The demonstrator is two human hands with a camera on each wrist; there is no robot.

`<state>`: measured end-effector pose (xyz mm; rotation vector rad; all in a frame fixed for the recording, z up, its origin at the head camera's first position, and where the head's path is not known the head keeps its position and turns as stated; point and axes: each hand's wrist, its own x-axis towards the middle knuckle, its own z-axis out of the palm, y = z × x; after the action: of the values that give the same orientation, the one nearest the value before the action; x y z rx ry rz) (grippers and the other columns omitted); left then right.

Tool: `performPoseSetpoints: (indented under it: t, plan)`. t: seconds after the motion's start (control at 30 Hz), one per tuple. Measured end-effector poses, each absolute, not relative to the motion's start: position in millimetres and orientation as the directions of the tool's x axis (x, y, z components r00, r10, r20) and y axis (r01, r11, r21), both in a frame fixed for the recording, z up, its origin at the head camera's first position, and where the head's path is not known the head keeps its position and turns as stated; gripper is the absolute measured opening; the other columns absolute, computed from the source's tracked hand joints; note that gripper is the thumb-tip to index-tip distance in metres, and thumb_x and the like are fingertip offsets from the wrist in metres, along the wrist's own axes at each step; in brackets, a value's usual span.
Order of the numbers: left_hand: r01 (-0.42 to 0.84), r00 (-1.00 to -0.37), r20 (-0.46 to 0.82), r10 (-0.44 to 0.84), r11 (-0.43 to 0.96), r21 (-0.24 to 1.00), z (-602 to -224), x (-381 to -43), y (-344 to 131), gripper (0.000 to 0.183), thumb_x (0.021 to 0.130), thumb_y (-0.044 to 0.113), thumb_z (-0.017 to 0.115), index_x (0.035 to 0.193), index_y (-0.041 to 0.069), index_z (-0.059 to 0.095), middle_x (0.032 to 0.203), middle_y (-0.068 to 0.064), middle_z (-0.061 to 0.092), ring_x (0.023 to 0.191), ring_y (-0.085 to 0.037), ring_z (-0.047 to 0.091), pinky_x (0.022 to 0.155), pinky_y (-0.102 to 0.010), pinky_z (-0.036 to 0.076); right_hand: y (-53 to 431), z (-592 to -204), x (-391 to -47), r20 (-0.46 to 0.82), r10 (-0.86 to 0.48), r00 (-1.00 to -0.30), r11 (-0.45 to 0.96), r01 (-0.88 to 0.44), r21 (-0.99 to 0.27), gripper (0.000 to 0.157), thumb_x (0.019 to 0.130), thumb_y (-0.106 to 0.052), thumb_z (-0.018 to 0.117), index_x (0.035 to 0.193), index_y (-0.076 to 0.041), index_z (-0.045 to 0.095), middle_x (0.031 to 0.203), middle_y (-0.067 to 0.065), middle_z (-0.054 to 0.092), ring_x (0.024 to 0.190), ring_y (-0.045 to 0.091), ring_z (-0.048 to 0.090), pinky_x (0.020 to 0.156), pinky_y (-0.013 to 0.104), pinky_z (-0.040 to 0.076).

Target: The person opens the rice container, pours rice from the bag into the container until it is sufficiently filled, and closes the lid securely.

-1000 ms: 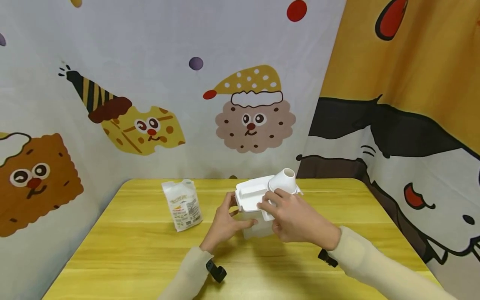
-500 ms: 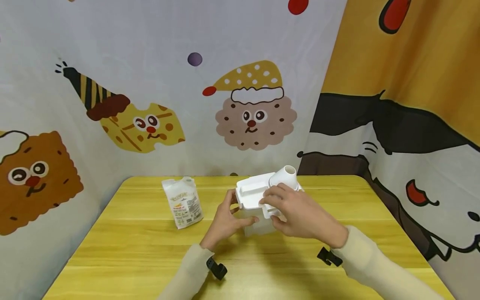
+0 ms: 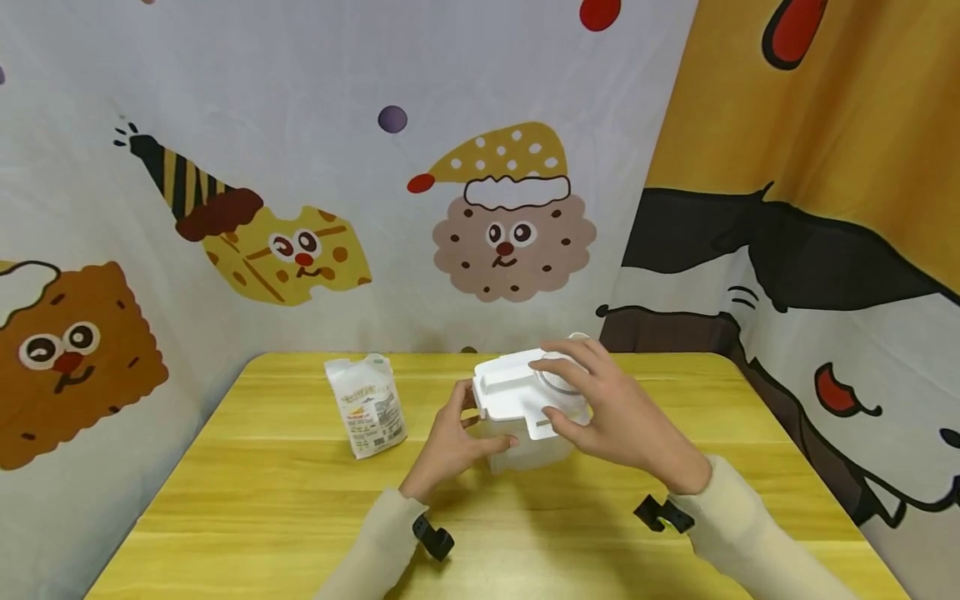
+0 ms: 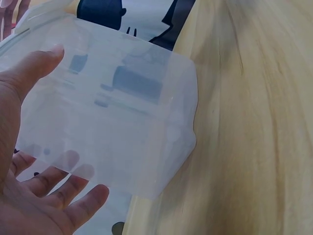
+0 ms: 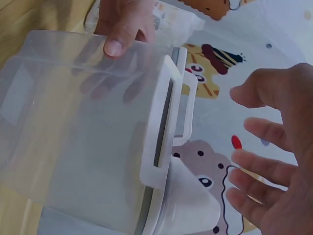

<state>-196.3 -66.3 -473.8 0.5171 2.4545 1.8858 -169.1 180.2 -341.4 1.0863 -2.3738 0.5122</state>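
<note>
A translucent plastic storage container [image 3: 525, 454] with a white lid [image 3: 510, 373] stands on the table in the head view. My left hand [image 3: 455, 442] grips its left side, thumb on the near wall and fingers round the back; they show through the wall [image 4: 122, 107] in the left wrist view. My right hand [image 3: 611, 408] hovers over the lid's right part, fingers spread and holding nothing. In the right wrist view it stands apart from the white cone-shaped spout [image 5: 190, 203] and the raised lid handle [image 5: 192, 105]. The hand largely hides the cone in the head view.
A white printed bag [image 3: 367, 408] stands upright left of the container on the wood-grain table [image 3: 285, 517]. Behind the table's far edge hangs a cartoon-printed curtain [image 3: 405, 250]. Black straps [image 3: 433, 537] with cameras sit at both wrists.
My right hand has come off the lid's near latch area, opened its fingers and shifted up and right over the cone. The left hand keeps its grip; the bag has stayed put.
</note>
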Motion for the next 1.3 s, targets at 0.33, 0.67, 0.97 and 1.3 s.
performPoseSetpoints:
  t: [0.33, 0.67, 0.97, 1.3]
  plan:
    - [0.241, -0.936, 0.174, 0.305, 0.198, 0.950, -475.3, -198.6, -74.2, 0.089, 0.074, 0.036, 0.094, 0.146, 0.034, 0.041, 0.136, 0.004, 0.057, 0.127, -0.019, 0.055, 0.112, -0.053, 0.049, 189.6, -348.3, -176.5, 0.643, -0.425, -0.637, 0.652, -0.708, -0.270, 0.058, 0.081, -0.016, 0.084, 0.135, -0.011, 0.062, 0.146, 0.015, 0.054, 0.127, 0.033, 0.047, 0.089, 0.048, 0.054]
    - [0.217, -0.896, 0.152, 0.417, 0.113, 0.970, -474.2, -205.7, -92.2, 0.087, 0.081, 0.023, 0.090, 0.150, 0.037, 0.040, 0.148, 0.004, 0.053, 0.139, -0.021, 0.049, 0.119, -0.052, 0.042, 195.4, -364.9, -184.6, 0.628, -0.206, -0.751, 0.650, -0.584, -0.485, 0.066, 0.084, -0.008, 0.082, 0.143, -0.001, 0.053, 0.143, 0.017, 0.056, 0.127, 0.036, 0.053, 0.106, 0.054, 0.047]
    - [0.256, -0.842, 0.229, 0.489, -0.013, 0.967, -478.7, -217.7, -88.4, 0.084, 0.085, 0.008, 0.084, 0.154, 0.027, 0.040, 0.151, -0.005, 0.053, 0.141, -0.027, 0.050, 0.117, -0.046, 0.046, 202.8, -370.1, -190.2, 0.492, -0.080, -0.867, 0.604, -0.435, -0.668, 0.058, 0.088, -0.007, 0.079, 0.139, -0.001, 0.053, 0.136, 0.018, 0.062, 0.119, 0.036, 0.063, 0.098, 0.056, 0.057]
    - [0.231, -0.864, 0.201, 0.461, 0.008, 0.973, -475.4, -213.5, -90.4, 0.081, 0.083, 0.007, 0.085, 0.150, 0.028, 0.045, 0.148, -0.005, 0.056, 0.137, -0.028, 0.053, 0.115, -0.048, 0.047, 201.5, -373.7, -194.8, 0.491, -0.092, -0.866, 0.586, -0.446, -0.676, 0.055, 0.088, -0.008, 0.080, 0.138, -0.004, 0.056, 0.132, 0.016, 0.064, 0.118, 0.035, 0.064, 0.097, 0.053, 0.058]
